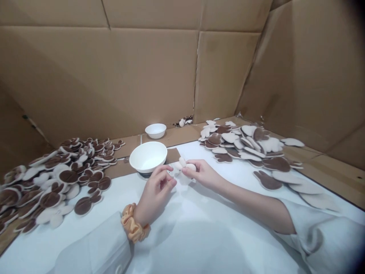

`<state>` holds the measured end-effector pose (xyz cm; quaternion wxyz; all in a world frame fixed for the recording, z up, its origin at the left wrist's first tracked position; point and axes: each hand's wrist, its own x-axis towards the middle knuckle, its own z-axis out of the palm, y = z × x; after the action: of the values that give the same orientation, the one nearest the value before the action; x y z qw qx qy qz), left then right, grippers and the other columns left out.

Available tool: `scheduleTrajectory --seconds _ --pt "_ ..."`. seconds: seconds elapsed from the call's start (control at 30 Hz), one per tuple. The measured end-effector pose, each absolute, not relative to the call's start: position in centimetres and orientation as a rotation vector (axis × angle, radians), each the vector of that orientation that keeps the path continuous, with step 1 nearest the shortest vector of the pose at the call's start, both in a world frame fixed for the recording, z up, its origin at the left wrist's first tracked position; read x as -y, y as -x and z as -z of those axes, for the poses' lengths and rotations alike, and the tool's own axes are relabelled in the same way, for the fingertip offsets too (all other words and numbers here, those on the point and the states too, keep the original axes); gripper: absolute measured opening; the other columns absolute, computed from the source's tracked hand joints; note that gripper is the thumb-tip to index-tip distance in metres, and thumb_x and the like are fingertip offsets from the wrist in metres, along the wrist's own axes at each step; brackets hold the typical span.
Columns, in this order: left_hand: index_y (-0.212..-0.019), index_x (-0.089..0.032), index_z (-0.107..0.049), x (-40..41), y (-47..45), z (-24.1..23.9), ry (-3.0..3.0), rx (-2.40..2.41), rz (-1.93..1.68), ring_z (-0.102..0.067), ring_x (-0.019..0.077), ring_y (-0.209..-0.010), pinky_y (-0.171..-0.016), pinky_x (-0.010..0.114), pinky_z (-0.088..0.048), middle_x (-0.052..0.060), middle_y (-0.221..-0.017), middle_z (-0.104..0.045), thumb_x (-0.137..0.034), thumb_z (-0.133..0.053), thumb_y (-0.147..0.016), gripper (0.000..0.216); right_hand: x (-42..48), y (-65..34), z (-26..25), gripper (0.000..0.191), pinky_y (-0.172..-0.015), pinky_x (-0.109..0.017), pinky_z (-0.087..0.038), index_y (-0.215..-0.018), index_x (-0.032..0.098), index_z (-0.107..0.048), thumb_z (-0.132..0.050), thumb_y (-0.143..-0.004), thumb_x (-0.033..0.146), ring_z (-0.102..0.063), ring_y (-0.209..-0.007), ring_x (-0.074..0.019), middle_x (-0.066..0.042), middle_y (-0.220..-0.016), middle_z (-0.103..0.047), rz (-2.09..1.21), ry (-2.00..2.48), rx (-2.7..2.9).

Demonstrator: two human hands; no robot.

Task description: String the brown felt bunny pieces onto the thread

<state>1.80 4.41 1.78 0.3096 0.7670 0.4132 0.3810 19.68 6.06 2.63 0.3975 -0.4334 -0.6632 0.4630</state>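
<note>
My right hand (203,175) pinches a small white bunny-shaped plush piece (190,167) between thumb and fingers, its pale ears pointing up and left. Just left of it is my left hand (159,184), with an orange scrunchie (134,224) round the wrist. Its fingers are curled toward the thumb. Anything small between those fingertips is too fine to make out. Behind my left hand stands a white bowl (148,156), its inside pale with no contents that I can see.
A heap of brown-and-white bunny-shaped pieces (68,177) spreads at the left. Flatter, larger bunny-shaped pieces (276,164) pile up at the right. A smaller white bowl (155,131) stands farther back. Cardboard walls (154,76) enclose the white tabletop (199,236).
</note>
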Motion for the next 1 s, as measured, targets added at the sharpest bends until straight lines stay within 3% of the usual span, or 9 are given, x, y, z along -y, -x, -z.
scheduleTrajectory --seconds 0.13,0.2,0.27,0.33,0.43,0.63,0.77,0.83,1.0 --pt "-0.067 -0.016 -0.047 -4.1 -2.1 -2.3 -2.136 -1.078 -1.108 -0.048 0.0149 -0.087 -0.073 0.024 -0.035 0.005 -0.106 -0.052 -0.025 -0.044 -0.084 0.02 -6.1 -20.1 -2.6 0.028 -0.049 -0.019 -0.03 -0.075 0.012 -0.058 -0.055 -0.073 0.04 -0.041 -0.056 -0.0087 0.002 -0.062 -0.047 -1.256 1.071 1.624" --pt "-0.075 -0.018 -0.048 -4.2 -2.1 -2.2 -2.116 -1.111 -1.084 -0.049 0.0126 -0.073 -0.067 0.023 -0.036 0.002 -0.085 -0.055 -0.026 -0.04 -0.086 0.016 -6.1 -20.1 -2.6 0.028 -0.049 -0.019 -0.029 -0.074 0.012 -0.057 -0.056 -0.073 0.04 -0.04 -0.056 -0.0085 0.002 -0.061 -0.047 -1.29 1.076 1.601" --pt "-0.085 -0.019 -0.048 -4.5 -2.1 -1.8 -2.071 -1.182 -0.999 -0.043 0.0111 -0.056 -0.057 0.022 -0.034 -0.003 -0.062 -0.048 -0.028 -0.036 -0.088 0.015 -6.1 -20.2 -2.7 0.028 -0.049 -0.019 -0.029 -0.071 0.012 -0.055 -0.056 -0.073 0.04 -0.04 -0.055 -0.0081 0.002 -0.06 -0.047 -1.31 1.078 1.584" --pt "-0.09 -0.02 -0.048 -4.8 -1.9 -1.4 -2.062 -1.234 -0.922 -0.039 0.0108 -0.05 -0.052 0.022 -0.031 -0.005 -0.056 -0.043 -0.029 -0.035 -0.088 0.016 -6.1 -20.3 -2.9 0.027 -0.049 -0.019 -0.029 -0.069 0.012 -0.054 -0.056 -0.073 0.039 -0.039 -0.054 -0.0076 0.002 -0.06 -0.047 -1.312 1.074 1.577" --pt "-0.092 -0.019 -0.049 -5.1 -1.7 -1.0 -2.106 -1.252 -0.871 -0.043 0.0107 -0.053 -0.054 0.022 -0.032 -0.004 -0.06 -0.048 -0.027 -0.035 -0.087 0.016 -6.0 -20.5 -3.1 0.026 -0.051 -0.019 -0.031 -0.068 0.012 -0.055 -0.055 -0.074 0.037 -0.041 -0.055 -0.0077 0.002 -0.06 -0.048 -1.323 1.056 1.593" --pt "-0.09 -0.019 -0.05 -5.1 -1.4 -1.1 -2.197 -1.328 -0.899 -0.051 0.0125 -0.06 -0.058 0.022 -0.035 -0.001 -0.071 -0.056 -0.024 -0.035 -0.087 0.016 -5.8 -20.7 -3.2 0.027 -0.061 -0.023 -0.038 -0.088 0.011 -0.058 -0.055 -0.075 0.034 -0.051 -0.068 -0.0129 -0.002 -0.076 -0.057 -1.424 1.026 1.628" --pt "-0.088 -0.019 -0.049 -5.2 -1.3 -0.8 -2.293 -1.332 -0.903 -0.056 0.0138 -0.067 -0.061 0.023 -0.038 0.001 -0.078 -0.06 -0.023 -0.033 -0.088 0.016 -5.8 -20.8 -3.5 0.02 -0.056 -0.021 -0.036 -0.085 0.012 -0.058 -0.052 -0.078 0.03 -0.05 -0.063 -0.011 -0.001 -0.072 -0.056 -1.428 1.0 1.81" --pt "-0.089 -0.019 -0.048 -5.2 -1.2 -0.5 -2.385 -1.32 -0.893 -0.057 0.0142 -0.07 -0.063 0.023 -0.04 0.002 -0.08 -0.06 -0.022 -0.032 -0.088 0.016 -5.6 -20.9 -4.0 0.018 -0.057 -0.021 -0.036 -0.086 0.013 -0.06 -0.05 -0.078 0.025 -0.05 -0.065 -0.0113 -0.001 -0.074 -0.057 -1.336 1.005 1.984" --pt "-0.087 -0.016 -0.051 -5.6 -0.8 0.0 -2.901 -1.266 -0.761 -0.055 0.0176 -0.07 -0.065 0.029 -0.039 0.005 -0.074 -0.059 -0.023 -0.032 -0.089 0.02 -4.4 -20.8 -4.8 0.025 -0.076 -0.026 -0.039 -0.097 0.015 -0.063 -0.048 -0.077 0.013 -0.054 -0.086 -0.0175 -0.007 -0.092 -0.059 -0.936 1.093 2.467"
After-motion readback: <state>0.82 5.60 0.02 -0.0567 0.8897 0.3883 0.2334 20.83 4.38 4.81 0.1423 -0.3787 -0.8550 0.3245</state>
